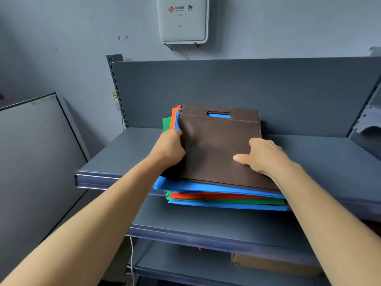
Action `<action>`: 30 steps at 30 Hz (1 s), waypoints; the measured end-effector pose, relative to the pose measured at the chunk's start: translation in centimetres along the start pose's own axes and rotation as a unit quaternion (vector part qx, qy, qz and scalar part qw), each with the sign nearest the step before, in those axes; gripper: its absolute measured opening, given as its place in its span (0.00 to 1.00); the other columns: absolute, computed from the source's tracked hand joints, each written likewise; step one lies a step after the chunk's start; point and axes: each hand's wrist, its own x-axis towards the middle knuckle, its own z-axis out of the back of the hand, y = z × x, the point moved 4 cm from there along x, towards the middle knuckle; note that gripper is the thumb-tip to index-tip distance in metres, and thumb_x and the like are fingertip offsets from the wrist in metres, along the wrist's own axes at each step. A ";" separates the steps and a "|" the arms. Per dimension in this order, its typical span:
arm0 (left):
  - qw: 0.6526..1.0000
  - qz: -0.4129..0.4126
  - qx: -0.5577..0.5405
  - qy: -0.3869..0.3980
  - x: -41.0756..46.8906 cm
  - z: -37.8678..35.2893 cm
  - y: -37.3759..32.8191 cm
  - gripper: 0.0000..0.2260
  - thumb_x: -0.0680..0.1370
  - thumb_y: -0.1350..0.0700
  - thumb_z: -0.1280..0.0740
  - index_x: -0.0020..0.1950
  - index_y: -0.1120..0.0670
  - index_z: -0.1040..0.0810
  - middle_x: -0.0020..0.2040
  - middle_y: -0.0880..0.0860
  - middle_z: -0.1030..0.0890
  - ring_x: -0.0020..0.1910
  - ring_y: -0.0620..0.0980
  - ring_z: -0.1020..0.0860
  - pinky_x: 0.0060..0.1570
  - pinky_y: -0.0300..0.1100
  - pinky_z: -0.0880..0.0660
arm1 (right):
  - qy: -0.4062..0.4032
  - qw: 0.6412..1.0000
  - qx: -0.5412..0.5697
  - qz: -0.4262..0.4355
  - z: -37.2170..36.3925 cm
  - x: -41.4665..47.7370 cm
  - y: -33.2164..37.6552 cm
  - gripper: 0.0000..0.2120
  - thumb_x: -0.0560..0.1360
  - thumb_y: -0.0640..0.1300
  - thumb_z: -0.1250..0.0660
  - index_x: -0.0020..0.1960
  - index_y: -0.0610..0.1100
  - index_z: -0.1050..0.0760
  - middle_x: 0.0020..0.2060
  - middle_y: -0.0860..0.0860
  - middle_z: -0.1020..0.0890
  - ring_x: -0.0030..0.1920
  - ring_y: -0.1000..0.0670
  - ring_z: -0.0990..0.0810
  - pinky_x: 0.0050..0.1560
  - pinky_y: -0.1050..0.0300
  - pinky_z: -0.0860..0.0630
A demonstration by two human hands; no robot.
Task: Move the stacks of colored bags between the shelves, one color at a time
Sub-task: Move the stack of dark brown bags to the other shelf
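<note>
**Brown layer: light, limp, probably slippery**

The flat brown non-woven fabric bag tops a blue, red and green bag stack on the grey metal upper shelf. My left grip curls round its left edge and my right grip pinches the right. I'd lift by both edges.

A flat brown non-woven fabric bag with a cut-out handle lay atop a stack of blue, red, orange and green bags, which overhung the grey metal top shelf edge.

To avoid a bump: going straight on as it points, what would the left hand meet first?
Beyond the brown bag the left hand grips, probably the shelf's back panel; depth is unclear.
</note>
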 end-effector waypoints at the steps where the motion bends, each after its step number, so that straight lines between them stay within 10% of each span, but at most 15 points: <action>1: 0.999 -0.031 0.013 0.000 -0.1 -0.2 -0.4 0.13 0.73 0.66 0.36 0.57 0.61 0.25 0.55 0.62 0.22 0.55 0.62 0.25 0.48 0.46 0.29 | -0.002 1.000 0.001 -0.002 0.0 0.0 0.1 0.21 0.76 0.57 0.36 0.56 0.41 0.29 0.56 0.42 0.24 0.56 0.39 0.26 0.46 0.54 0.32; 11: 0.983 -0.155 0.098 0.008 -0.2 -1.6 -1.7 0.20 0.75 0.69 0.48 0.62 0.57 0.25 0.54 0.63 0.22 0.52 0.64 0.25 0.49 0.50 0.28 | -0.018 0.999 -0.017 -0.023 -0.2 0.1 1.0 0.22 0.77 0.55 0.37 0.61 0.40 0.30 0.58 0.42 0.24 0.57 0.40 0.25 0.47 0.54 0.31; 23: 0.996 0.021 -0.023 -0.080 -0.5 3.1 2.9 0.09 0.74 0.69 0.45 0.50 0.60 0.40 0.52 0.66 0.26 0.53 0.67 0.27 0.42 0.48 0.37 | -0.023 1.000 -0.003 0.018 -0.8 1.2 4.1 0.27 0.76 0.58 0.37 0.67 0.40 0.34 0.66 0.42 0.31 0.63 0.40 0.29 0.56 0.50 0.31; 30: 0.995 0.065 -0.069 -0.007 0.2 2.1 6.1 0.21 0.74 0.67 0.44 0.67 0.59 0.37 0.62 0.62 0.31 0.58 0.63 0.28 0.55 0.47 0.32 | -0.017 0.982 0.190 0.016 -1.5 2.8 5.5 0.34 0.73 0.50 0.31 0.73 0.42 0.41 0.71 0.45 0.36 0.69 0.43 0.34 0.65 0.50 0.32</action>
